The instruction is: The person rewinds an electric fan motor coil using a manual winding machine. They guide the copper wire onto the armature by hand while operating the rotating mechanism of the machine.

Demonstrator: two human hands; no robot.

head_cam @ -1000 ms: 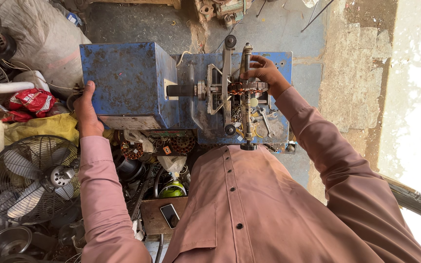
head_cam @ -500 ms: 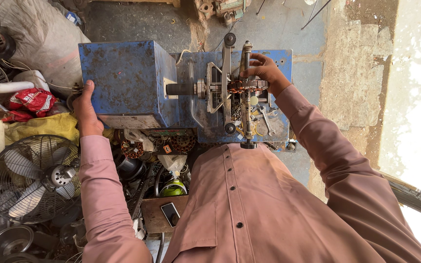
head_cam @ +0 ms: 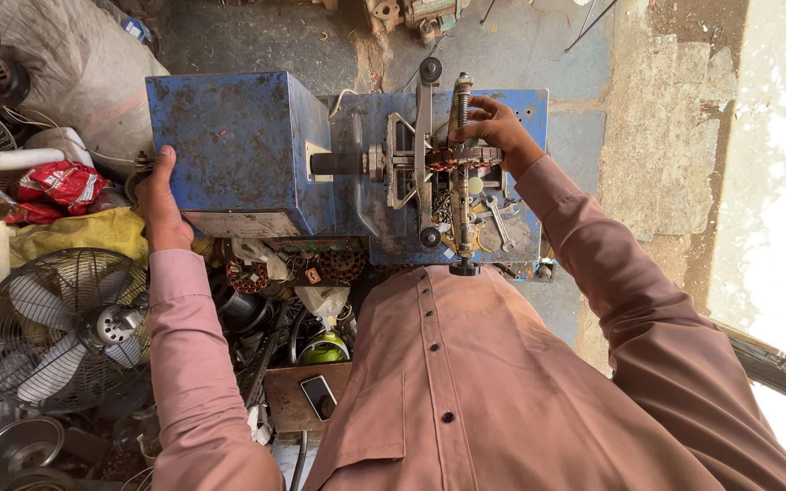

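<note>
The left hand [head_cam: 164, 205] lies flat, fingers spread, against the left side of the blue metal box [head_cam: 234, 150] of a winding machine. The right hand [head_cam: 493, 127] is closed around the copper-wound coil frame [head_cam: 457, 159] mounted on the machine's shaft [head_cam: 343, 164]. A wrench [head_cam: 498, 223] rests on the blue tabletop [head_cam: 525, 245] just below, and a fan [head_cam: 61, 327] stands at lower left.

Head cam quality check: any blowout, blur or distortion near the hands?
Head view: the right edge is blown out to white in hard daylight; the left hand on the blue box and the right hand at the winding frame are evenly lit and sharp; the fan sits in dimmer shade; wide-angle stretch shows toward the corners.
</note>
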